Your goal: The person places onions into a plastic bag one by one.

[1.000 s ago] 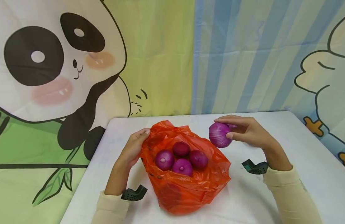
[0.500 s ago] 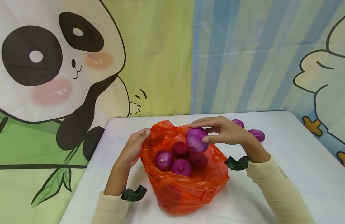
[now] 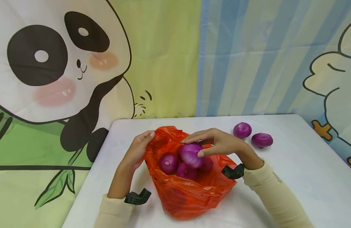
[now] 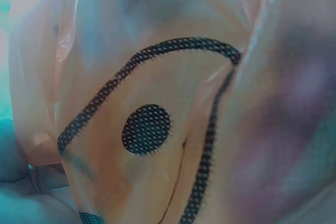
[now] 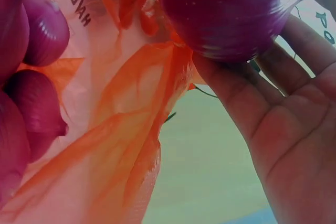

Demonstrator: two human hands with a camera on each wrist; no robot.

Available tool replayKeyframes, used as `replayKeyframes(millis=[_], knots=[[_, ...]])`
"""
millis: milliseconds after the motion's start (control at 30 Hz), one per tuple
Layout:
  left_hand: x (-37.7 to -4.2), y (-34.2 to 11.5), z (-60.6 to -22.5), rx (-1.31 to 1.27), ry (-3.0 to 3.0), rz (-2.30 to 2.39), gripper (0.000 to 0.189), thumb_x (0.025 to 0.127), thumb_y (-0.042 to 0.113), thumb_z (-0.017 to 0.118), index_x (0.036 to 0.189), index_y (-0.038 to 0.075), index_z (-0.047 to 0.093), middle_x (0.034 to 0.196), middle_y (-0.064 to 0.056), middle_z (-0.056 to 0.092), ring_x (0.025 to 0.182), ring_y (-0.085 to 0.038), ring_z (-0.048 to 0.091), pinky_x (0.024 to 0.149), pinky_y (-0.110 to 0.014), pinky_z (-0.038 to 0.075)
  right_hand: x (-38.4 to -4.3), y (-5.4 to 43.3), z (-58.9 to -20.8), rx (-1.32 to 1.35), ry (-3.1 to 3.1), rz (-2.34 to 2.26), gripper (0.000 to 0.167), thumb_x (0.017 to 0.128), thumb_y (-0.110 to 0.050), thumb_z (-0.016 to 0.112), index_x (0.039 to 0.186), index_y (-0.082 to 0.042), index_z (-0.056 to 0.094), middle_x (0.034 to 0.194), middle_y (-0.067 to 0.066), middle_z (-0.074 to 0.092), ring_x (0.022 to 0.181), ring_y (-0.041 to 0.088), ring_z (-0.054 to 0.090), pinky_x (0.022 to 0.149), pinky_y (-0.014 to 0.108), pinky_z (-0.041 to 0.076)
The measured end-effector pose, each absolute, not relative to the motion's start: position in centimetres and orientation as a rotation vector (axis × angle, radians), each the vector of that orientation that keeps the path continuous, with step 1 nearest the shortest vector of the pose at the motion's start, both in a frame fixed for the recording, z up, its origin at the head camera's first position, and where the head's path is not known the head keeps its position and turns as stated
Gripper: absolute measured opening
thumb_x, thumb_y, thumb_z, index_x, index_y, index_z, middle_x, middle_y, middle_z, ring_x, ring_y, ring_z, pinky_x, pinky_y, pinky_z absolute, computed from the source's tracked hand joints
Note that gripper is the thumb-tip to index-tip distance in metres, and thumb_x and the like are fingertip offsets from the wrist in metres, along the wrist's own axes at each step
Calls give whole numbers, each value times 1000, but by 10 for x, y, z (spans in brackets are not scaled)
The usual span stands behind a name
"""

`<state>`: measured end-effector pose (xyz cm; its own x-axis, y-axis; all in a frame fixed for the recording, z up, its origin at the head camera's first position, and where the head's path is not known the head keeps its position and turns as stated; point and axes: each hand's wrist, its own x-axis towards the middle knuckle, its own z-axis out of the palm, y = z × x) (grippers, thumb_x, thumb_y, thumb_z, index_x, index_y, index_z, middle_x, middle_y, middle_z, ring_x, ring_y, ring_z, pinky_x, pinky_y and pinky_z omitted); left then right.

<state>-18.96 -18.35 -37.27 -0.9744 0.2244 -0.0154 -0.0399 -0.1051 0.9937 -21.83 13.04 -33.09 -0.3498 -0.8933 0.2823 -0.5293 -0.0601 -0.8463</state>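
A red plastic bag [image 3: 189, 193] stands open-mouthed on the table, with several red onions [image 3: 168, 163] inside. My left hand [image 3: 137, 152] pinches the bag's left rim between thumb and fingers; in the left wrist view the bag's printed film [image 4: 157, 87] fills most of the picture. My right hand [image 3: 218, 142] holds another red onion [image 3: 192, 155] by thumb and fingertips, low in the bag's mouth and overlapping the onions beneath it. The right wrist view shows this held onion [image 5: 231, 9] up close, above my palm [image 5: 299, 129].
Two more red onions, one round [image 3: 242, 130] and one flatter [image 3: 262, 140], lie on the white table [image 3: 292, 177] at the back right. Behind the table hangs a printed curtain [image 3: 164, 63] with a panda. Each wrist carries a small black camera mount [image 3: 137, 197].
My right hand has carried its onion leftward and down, from beside the bag into its mouth. Two onions at the back right have come into sight. The left hand keeps its hold on the rim.
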Motion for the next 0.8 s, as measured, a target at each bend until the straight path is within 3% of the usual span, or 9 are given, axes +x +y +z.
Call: replayKeyframes(millis=[467,800], knots=[[-191,-181,-373,171,1922,2275,40,104,27,48,128,-4,53,113,-11,62,103,-22,61,89,-37,53,-215,126,-336,-1607,1856,-1352,48,87,2,70,134,-2,57,138,10,55,131,29,46,101,44,43],[-189,-180,-371,182,1939,2239,40,103,28,49,129,-3,55,118,-15,61,106,-25,60,91,-37,51,-216,115,-343,-1548,2367,-1069,48,92,-21,69,136,-5,56,139,5,54,134,23,42,107,43,36]])
